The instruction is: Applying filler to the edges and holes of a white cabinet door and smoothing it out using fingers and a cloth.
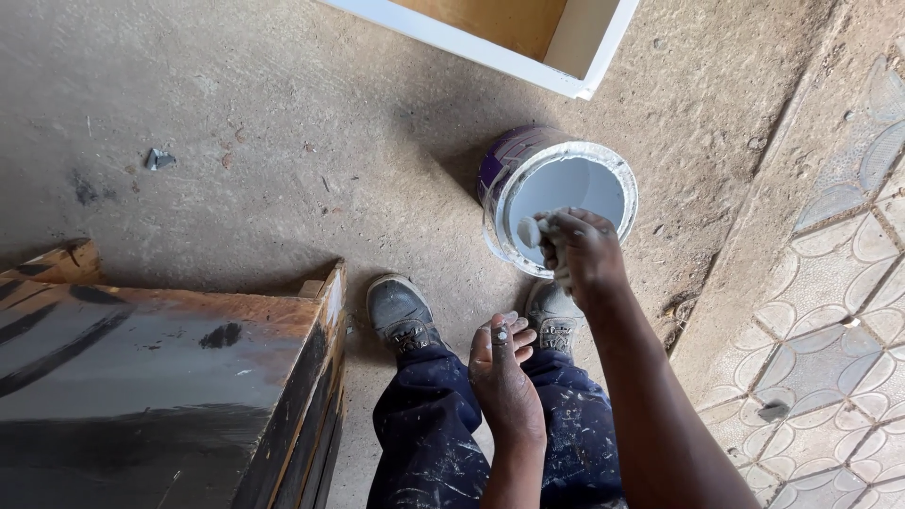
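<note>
Two hands, right (583,253) gripping white wad (530,230) over paint bucket (617,170), left (504,377) loosely open, dark crate (160,377) beside.

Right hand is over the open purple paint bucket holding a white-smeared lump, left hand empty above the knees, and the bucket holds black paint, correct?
Not quite: the head view shows white paint in the purple paint bucket, not black. The rest holds: the right hand is over it gripping a white-smeared lump, and the left hand is empty above the knees.

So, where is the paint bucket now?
The paint bucket stands on the concrete floor right of centre, under the right hand, just beyond the shoes.
</note>
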